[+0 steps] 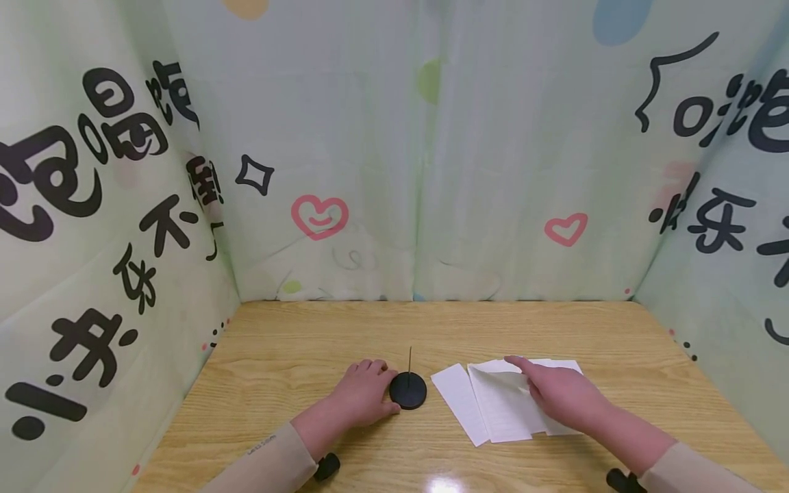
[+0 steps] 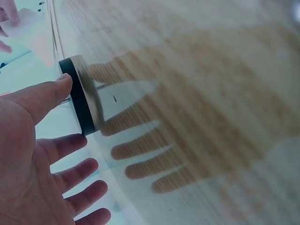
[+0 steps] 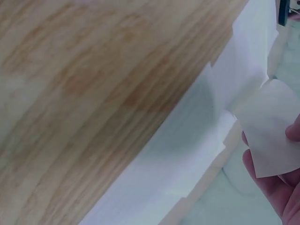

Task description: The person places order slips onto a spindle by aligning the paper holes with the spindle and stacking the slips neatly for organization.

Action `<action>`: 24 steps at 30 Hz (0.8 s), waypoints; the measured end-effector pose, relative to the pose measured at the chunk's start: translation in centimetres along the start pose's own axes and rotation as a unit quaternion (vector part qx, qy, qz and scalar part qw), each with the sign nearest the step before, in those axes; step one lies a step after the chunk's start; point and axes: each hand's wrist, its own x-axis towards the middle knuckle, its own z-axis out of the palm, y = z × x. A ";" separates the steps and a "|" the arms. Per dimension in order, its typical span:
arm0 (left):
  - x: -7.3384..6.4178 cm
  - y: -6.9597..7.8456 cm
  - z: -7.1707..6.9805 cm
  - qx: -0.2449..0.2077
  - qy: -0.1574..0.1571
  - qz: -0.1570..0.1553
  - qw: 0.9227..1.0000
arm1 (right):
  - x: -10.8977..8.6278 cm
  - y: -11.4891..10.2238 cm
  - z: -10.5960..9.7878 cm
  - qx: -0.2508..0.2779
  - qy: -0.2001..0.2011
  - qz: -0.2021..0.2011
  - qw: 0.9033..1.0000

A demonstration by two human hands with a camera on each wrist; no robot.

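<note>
A black round-based paper spike [image 1: 407, 393] stands upright on the wooden table, its thin rod pointing up. My left hand [image 1: 366, 394] holds the base's left side; in the left wrist view the thumb and forefinger touch opposite edges of the disc [image 2: 80, 101], the other fingers spread. To the right lie several overlapping white paper slips [image 1: 457, 405]. Above them my right hand [image 1: 564, 396] pinches one slip, whose upper edge is lifted and bent. In the right wrist view, this raised slip [image 3: 269, 129] is between thumb and fingers, hiding part of the hand.
The wooden table [image 1: 296, 356] reaches back to a pale printed curtain [image 1: 370, 137], which also hangs along both sides. Black wrist devices [image 1: 328, 467] sit under both sleeves. The left wrist view shows the hand mirrored in the glossy tabletop.
</note>
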 end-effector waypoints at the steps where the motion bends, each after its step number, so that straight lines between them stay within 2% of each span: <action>1: 0.0 0.0 0.0 0.000 0.000 0.000 1.000 | 0.1 0.1 -0.1 0.000 0.005 0.005 1.000; 4: 0.0 -0.1 0.0 -0.004 0.001 -0.001 1.000 | 0.6 0.3 -0.6 0.002 0.009 0.024 1.000; 9: -0.1 -0.3 -0.3 -0.022 0.003 -0.005 1.000 | 1.5 0.8 -1.3 0.029 -0.010 0.060 0.998; 14: -0.4 -0.4 -0.8 -0.030 0.009 -0.011 0.999 | 2.2 1.4 -1.6 0.062 -0.014 0.064 0.996; 20: -1.1 0.0 -1.5 -0.048 0.042 -0.019 0.998 | 2.4 1.8 -1.6 0.114 -0.025 0.085 0.990; 24: -1.8 0.6 -2.0 -0.054 0.068 -0.024 0.996 | 2.6 1.7 -1.6 0.136 -0.027 0.085 0.987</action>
